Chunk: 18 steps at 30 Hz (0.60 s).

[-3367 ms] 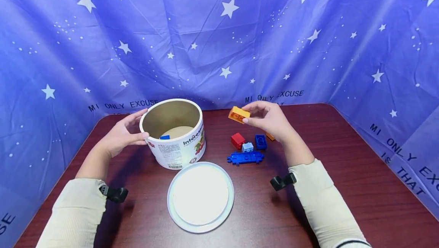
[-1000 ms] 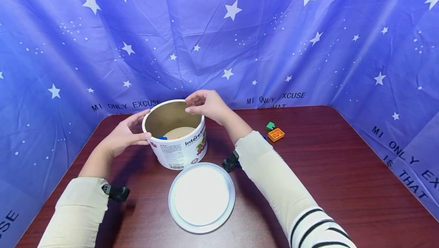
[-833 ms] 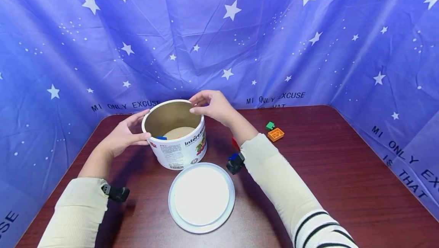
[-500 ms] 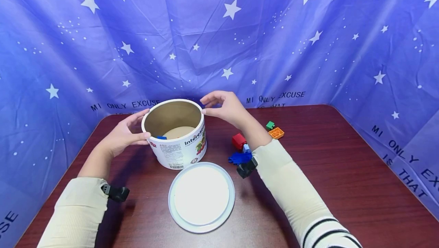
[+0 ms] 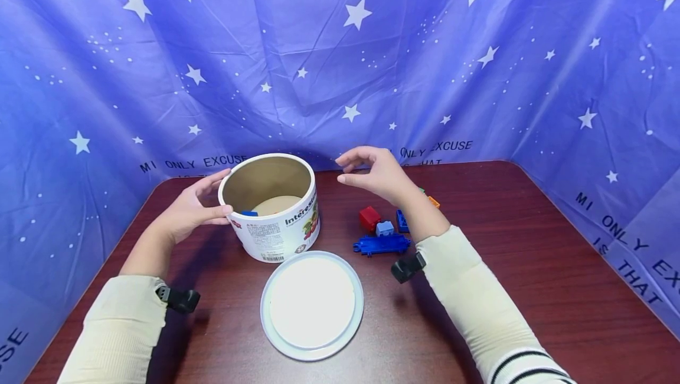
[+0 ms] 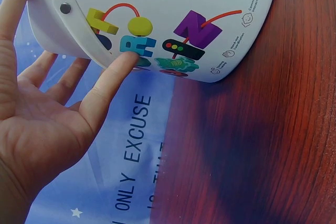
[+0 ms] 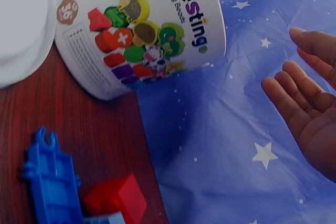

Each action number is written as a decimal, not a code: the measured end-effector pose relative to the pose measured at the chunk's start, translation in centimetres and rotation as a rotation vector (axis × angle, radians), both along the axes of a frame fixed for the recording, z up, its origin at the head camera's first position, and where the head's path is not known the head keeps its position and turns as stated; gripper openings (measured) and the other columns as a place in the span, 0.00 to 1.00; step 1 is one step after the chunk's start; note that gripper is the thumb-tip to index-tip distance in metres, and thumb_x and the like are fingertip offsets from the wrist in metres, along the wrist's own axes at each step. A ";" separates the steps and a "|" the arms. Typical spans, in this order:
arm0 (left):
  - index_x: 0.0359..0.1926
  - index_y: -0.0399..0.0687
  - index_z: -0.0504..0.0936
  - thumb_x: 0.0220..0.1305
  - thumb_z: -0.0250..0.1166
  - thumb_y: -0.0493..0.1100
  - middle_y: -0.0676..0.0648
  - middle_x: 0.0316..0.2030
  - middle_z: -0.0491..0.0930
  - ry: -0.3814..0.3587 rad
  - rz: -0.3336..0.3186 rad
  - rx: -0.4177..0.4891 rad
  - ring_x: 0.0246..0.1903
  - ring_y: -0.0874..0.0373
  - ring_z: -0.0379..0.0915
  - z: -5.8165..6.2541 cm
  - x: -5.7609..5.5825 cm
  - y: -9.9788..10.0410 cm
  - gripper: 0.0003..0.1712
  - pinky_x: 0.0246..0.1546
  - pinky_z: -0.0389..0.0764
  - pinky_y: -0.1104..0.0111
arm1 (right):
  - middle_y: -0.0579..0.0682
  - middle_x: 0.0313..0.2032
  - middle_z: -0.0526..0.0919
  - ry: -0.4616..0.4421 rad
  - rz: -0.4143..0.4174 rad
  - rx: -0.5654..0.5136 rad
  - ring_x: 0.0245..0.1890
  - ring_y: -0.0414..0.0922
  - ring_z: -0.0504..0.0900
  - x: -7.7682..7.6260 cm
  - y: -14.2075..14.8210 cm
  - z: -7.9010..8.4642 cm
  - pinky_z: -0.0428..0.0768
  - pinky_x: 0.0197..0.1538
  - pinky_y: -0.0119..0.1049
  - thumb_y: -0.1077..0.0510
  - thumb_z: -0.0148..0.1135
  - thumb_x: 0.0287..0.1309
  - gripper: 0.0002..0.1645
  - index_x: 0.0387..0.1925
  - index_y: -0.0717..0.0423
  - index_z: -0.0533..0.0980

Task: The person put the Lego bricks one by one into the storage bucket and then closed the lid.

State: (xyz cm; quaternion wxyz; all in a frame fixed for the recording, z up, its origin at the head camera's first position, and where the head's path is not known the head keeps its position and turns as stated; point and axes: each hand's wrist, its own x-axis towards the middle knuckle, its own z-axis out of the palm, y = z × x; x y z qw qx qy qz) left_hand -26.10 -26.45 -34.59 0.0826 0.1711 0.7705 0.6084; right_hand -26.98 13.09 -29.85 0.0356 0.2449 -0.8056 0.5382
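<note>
My left hand [image 5: 186,210] touches the left side of a white printed bucket [image 5: 273,239], its thumb and fingers spread along the rim. In the left wrist view a fingertip lies against the bucket's wall, below the handle. Low inside the bucket, a blue block [image 5: 249,213] shows. My right hand [image 5: 377,174] is raised right of the bucket with loosely bent fingers and nothing between them. In front of it lie a red block [image 5: 369,219], a light blue block [image 5: 385,229], a dark blue block [image 5: 402,220] and a blue wagon base [image 5: 381,245].
A round white lid [image 5: 312,307] lies on the dark red wooden table [image 5: 531,266], close in front of the bucket. An orange block [image 5: 434,202] and a green block [image 5: 422,190] are partly hidden behind my right wrist. A starry blue curtain [image 5: 425,77] backs the table.
My right hand carried an orange block to the bucket's mouth and has come back right without it. The left hand stays at the bucket.
</note>
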 end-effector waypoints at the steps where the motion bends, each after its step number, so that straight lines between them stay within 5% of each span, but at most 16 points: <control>1: 0.76 0.43 0.49 0.59 0.66 0.28 0.30 0.68 0.55 0.000 0.000 -0.002 0.52 0.49 0.75 0.0 0.0 0.0 0.50 0.43 0.83 0.49 | 0.49 0.42 0.84 0.005 -0.005 0.004 0.44 0.44 0.80 0.1 0.3 -0.1 0.81 0.48 0.41 0.58 0.74 0.52 0.17 0.46 0.55 0.82; 18: 0.76 0.42 0.48 0.59 0.66 0.27 0.29 0.67 0.55 -0.010 -0.004 0.015 0.50 0.52 0.76 0.4 0.2 0.2 0.50 0.43 0.83 0.48 | 0.51 0.44 0.84 -0.017 -0.075 0.043 0.45 0.46 0.81 1.8 5.2 -1.1 0.83 0.47 0.40 0.56 0.74 0.53 0.20 0.49 0.54 0.81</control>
